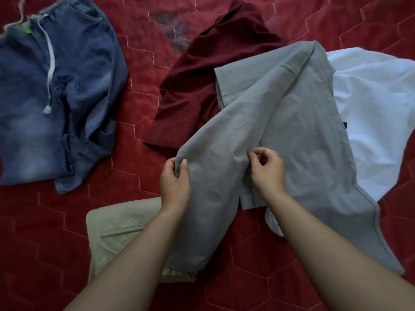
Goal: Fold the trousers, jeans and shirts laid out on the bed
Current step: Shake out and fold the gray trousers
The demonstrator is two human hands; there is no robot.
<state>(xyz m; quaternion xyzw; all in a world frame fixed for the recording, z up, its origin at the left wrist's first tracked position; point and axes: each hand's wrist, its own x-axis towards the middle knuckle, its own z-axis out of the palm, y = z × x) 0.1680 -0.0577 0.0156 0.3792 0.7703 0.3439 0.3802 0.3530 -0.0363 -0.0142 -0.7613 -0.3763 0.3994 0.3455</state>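
Red quilt (67, 221): grey trousers (280, 108) diagonally far-right

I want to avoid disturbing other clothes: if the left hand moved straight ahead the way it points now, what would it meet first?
Probably the dark red fabric shirt, lying just beyond the left hand, which grips the edge of the grey cloth trousers. Height is unclear, so it might pass above.

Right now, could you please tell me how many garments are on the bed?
5: blue jeans far left; maroon garment top centre; grey trousers centre; white shirt right, partly under them; folded beige trousers nearest. Others may be hidden.
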